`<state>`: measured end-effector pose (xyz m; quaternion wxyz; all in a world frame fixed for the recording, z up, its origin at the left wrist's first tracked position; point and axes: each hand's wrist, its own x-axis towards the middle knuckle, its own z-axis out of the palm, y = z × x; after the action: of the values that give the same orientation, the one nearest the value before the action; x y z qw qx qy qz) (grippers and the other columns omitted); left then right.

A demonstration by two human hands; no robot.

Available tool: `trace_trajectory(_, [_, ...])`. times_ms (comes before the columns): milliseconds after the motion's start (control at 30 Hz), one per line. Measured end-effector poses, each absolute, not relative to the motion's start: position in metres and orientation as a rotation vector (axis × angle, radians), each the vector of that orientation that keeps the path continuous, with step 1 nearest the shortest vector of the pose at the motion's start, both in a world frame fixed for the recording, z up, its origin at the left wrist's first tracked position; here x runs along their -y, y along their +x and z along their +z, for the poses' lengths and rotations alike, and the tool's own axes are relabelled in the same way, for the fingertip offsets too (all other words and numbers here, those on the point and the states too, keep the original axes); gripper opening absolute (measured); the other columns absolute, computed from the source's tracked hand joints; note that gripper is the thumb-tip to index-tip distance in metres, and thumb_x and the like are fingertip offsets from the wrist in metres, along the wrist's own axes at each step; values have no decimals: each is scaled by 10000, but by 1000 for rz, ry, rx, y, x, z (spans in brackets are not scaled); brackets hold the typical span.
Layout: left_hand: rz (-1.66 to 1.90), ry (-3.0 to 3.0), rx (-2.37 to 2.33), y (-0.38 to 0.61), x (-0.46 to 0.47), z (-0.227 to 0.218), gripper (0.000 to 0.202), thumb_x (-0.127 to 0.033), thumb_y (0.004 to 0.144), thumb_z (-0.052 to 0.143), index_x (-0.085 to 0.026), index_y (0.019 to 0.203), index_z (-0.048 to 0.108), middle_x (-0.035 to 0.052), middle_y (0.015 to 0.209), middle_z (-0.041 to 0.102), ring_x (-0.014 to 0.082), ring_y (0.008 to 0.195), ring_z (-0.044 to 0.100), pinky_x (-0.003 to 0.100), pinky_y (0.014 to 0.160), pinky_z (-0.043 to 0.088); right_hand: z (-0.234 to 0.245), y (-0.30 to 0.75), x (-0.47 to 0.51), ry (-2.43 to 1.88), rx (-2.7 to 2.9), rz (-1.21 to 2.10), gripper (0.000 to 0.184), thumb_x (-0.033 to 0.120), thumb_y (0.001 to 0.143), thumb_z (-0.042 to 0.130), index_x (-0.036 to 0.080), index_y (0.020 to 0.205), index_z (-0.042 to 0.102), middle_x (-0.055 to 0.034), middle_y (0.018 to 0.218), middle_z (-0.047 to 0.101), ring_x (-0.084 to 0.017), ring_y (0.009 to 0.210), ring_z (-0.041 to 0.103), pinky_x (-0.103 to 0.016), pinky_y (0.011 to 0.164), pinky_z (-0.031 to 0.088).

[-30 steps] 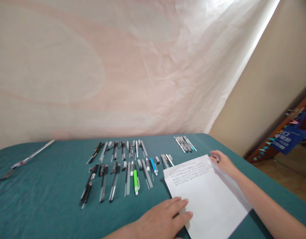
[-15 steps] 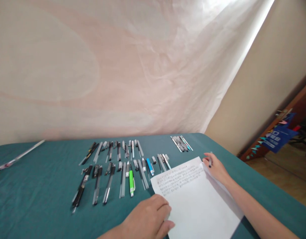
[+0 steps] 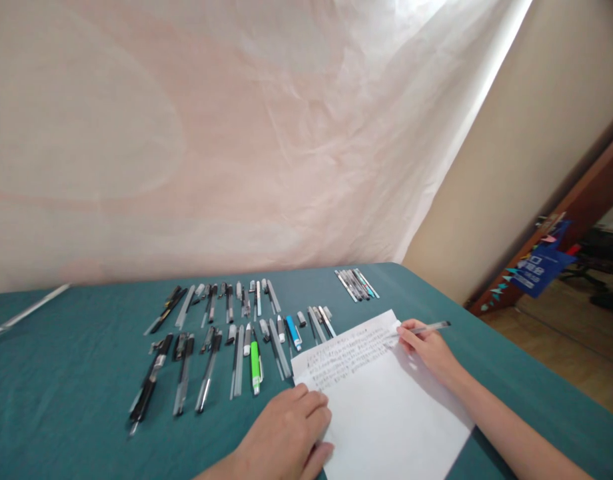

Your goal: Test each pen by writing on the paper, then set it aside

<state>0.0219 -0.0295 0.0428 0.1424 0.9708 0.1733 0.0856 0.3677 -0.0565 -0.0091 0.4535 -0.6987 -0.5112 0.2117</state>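
Observation:
My right hand point(image 3: 426, 350) is closed around a clear-barrelled pen point(image 3: 431, 327), its back end pointing right and its tip side over the end of the written lines. Beneath lies a white sheet of paper point(image 3: 391, 413) with several rows of small dark handwriting across its upper part. Across the paper's left edge rests my left hand point(image 3: 289, 427), fingers slightly bent and thumb apart, pressing on the sheet without pinching it. A green pen point(image 3: 256, 368) and a blue pen point(image 3: 293, 332) lie near the paper's upper left, among clear and black pen parts.
Two rows of pen barrels and caps, such as a black pen point(image 3: 209, 373), spread over the green tablecloth point(image 3: 61, 373). Several thin refills point(image 3: 356, 285) lie at the back right. A long pale stick point(image 3: 29, 312) is at far left. A pale curtain point(image 3: 211, 133) hangs behind.
My right hand has moved down and left onto the written part, and the pen now tilts right with its barrel visible. My left hand has flattened a little. The view shifted slightly.

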Motion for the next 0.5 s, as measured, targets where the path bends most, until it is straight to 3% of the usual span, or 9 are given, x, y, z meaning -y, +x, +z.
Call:
trace_trajectory(167, [111,2758,-553,22,31,43,317,-319,844,469,-223,1143,509,67,1278,504,253,1071,520,393,938,411,-17,372,59,-1735,1295,496,216,395,797,496,202,703,513,26,543,547,-125,506,494,-238,513,387])
trace_trajectory(500, [38,2803,-549,24,34,48,347,-301,859,444,-224,1195,480,79,1322,466,256,954,586,396,826,475,-22,384,64,-1831,1358,332,244,357,807,474,204,618,487,47,497,487,-114,469,436,-232,480,341])
